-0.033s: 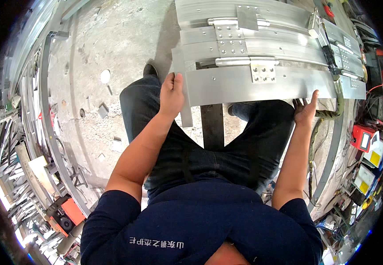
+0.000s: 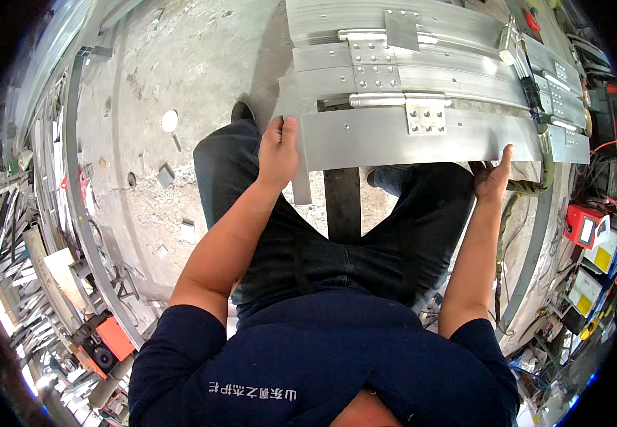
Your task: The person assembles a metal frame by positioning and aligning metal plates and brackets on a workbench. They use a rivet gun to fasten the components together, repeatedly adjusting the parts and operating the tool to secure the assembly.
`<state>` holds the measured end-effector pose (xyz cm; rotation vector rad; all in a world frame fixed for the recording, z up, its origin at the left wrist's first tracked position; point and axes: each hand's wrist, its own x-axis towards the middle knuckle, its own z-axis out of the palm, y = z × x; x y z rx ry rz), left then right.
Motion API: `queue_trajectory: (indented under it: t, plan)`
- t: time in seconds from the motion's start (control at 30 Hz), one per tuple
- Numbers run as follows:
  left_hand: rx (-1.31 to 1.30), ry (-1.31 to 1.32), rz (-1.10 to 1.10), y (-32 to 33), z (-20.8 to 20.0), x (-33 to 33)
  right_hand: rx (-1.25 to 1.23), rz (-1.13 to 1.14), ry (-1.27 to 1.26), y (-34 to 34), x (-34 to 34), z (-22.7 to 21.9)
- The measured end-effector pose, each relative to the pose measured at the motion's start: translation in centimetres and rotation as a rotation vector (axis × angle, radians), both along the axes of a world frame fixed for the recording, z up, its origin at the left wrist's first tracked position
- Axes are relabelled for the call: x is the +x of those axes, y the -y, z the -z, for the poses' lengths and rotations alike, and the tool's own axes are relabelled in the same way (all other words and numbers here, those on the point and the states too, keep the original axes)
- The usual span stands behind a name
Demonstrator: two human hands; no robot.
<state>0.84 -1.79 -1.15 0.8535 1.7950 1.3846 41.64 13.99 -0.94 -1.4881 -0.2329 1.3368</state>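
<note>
- A long aluminium panel (image 2: 394, 135), lying at twelve o'clock above the knees, is grasped at its left end by the left hand (image 2: 278, 148).
- Its right edge, at two o'clock, is clasped by the right hand (image 2: 492, 178).
- More riveted metal rails (image 2: 408, 71) are stacked behind it, over the concrete floor (image 2: 180, 71).

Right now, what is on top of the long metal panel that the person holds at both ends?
On the metal panel sits a small square bracket with holes, and further panels overlap its far edge. The left hand and right hand grip its ends. Its underside is hidden.
</note>
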Motion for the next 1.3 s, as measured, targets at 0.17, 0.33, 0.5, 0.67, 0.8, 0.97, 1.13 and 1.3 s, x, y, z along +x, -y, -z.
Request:
queue_trajectory:
  t: [0.17,0.33,0.5,0.67,0.8,0.97,1.13,1.3]
  plan:
    - [-0.031,-0.075,0.015,-0.1,0.2,-0.1,0.084,-0.115,0.005,-0.7,1.9,2.9]
    - [-0.036,-0.103,0.019,-0.2,-0.7,0.1,0.044,-0.112,0.028,-0.8,2.4,3.4]
    - [-0.118,-0.12,0.049,-0.1,-0.8,-0.2,0.065,-0.097,0.079,-0.6,2.1,3.3]
    - [-0.116,-0.114,0.054,0.0,-0.5,-0.3,0.075,-0.11,0.073,-0.6,2.3,3.6]
    - [-0.089,-0.139,0.041,-0.2,-1.0,0.1,0.083,-0.125,0.053,-0.7,3.0,4.1]
    - [-0.114,-0.232,0.035,-0.2,-0.5,-0.1,0.086,-0.149,0.085,-0.5,2.2,3.5]
    - [-0.087,-0.257,0.027,-0.2,-0.3,0.0,0.056,-0.131,0.097,-0.6,1.7,2.9]
    - [-0.089,-0.202,0.005,-0.1,-0.8,0.3,0.072,-0.139,0.099,-0.9,2.1,3.8]
